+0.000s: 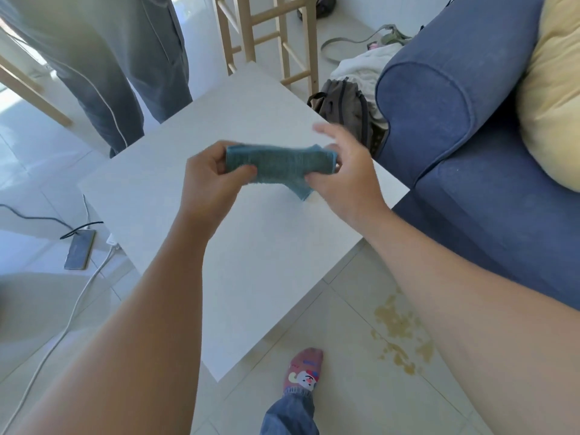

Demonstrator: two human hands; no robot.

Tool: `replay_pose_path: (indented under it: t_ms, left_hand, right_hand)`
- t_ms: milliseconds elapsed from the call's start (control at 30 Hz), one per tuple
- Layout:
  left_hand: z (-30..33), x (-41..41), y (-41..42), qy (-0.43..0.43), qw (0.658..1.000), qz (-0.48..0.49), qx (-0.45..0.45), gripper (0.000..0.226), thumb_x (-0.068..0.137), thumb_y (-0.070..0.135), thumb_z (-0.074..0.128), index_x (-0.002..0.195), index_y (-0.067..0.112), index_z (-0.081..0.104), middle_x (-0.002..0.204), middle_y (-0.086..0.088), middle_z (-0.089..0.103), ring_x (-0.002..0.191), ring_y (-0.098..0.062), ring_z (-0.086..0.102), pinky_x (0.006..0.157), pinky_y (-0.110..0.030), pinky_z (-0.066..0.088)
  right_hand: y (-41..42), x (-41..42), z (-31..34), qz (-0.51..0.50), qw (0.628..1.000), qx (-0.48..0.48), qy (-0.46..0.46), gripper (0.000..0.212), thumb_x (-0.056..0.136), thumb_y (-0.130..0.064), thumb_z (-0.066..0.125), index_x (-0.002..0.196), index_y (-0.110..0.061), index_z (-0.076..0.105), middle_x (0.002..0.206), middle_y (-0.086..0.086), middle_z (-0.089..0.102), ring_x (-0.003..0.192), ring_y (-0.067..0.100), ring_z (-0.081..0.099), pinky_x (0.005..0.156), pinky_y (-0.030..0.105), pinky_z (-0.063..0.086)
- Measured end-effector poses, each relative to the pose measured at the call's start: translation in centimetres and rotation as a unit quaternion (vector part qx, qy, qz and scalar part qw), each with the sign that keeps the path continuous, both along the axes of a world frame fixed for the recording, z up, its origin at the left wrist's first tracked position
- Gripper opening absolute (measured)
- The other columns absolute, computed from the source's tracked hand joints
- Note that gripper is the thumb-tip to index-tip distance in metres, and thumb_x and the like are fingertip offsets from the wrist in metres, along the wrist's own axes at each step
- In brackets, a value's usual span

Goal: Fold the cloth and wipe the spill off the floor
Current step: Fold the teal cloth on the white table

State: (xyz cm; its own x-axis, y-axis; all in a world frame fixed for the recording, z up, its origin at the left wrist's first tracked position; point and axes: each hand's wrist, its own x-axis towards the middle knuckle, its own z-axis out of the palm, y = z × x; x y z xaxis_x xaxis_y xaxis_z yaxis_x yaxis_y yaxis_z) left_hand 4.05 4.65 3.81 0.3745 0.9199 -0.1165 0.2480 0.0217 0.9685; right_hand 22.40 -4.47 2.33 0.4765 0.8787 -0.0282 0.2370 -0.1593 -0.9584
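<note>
While the yellowish spill [403,337] lies unwiped on the floor [345,403] below the right hand [343,174], a blue cloth [279,166] is pinched between it and the left hand [213,180], folding apparently near done, wiping judged next.

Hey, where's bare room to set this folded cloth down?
The white table is bare all around the cloth your left hand and right hand hold. The floor is crowded: spill by the sofa, phone and cables left.
</note>
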Motion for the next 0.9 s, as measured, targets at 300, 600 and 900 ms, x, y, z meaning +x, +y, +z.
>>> replay_pose_path:
  t_ms: [300,600,900]
  left_hand:
    - [-8.0,-4.9,-8.1,0.206,0.97,-0.098,-0.084,0.022,0.078,0.002,0.067,0.068,0.021,0.071,0.054,0.009,0.057,0.048,-0.006,0.044,0.047,-0.019,0.036]
    - [-9.5,-5.2,-6.9,0.221,0.957,-0.142,-0.125,0.014,0.077,0.014,0.059,0.077,0.021,0.071,0.071,-0.004,0.065,0.062,-0.015,0.052,0.06,-0.03,0.042]
    - [-11.4,-3.6,-4.2,0.319,0.912,-0.257,0.014,0.052,0.089,0.001,0.052,0.122,0.038,0.067,0.127,0.013,0.053,0.099,-0.014,0.059,0.077,-0.028,0.048]
  right_hand:
    - [-8.9,-3.4,-9.0,0.127,0.974,-0.182,-0.055,0.022,0.075,-0.003,0.071,0.074,-0.024,0.067,0.088,-0.005,0.067,0.08,0.012,0.063,0.068,0.03,0.051]
    - [-8.9,-3.9,-9.9,0.118,0.975,-0.189,-0.006,0.02,0.08,-0.01,0.074,0.083,-0.029,0.068,0.074,-0.011,0.066,0.059,0.009,0.052,0.054,0.025,0.044]
    - [-9.1,-4.6,-11.5,0.112,0.974,-0.193,-0.036,0.018,0.075,-0.007,0.083,0.074,-0.024,0.079,0.085,-0.004,0.058,0.068,0.003,0.054,0.062,0.01,0.039]
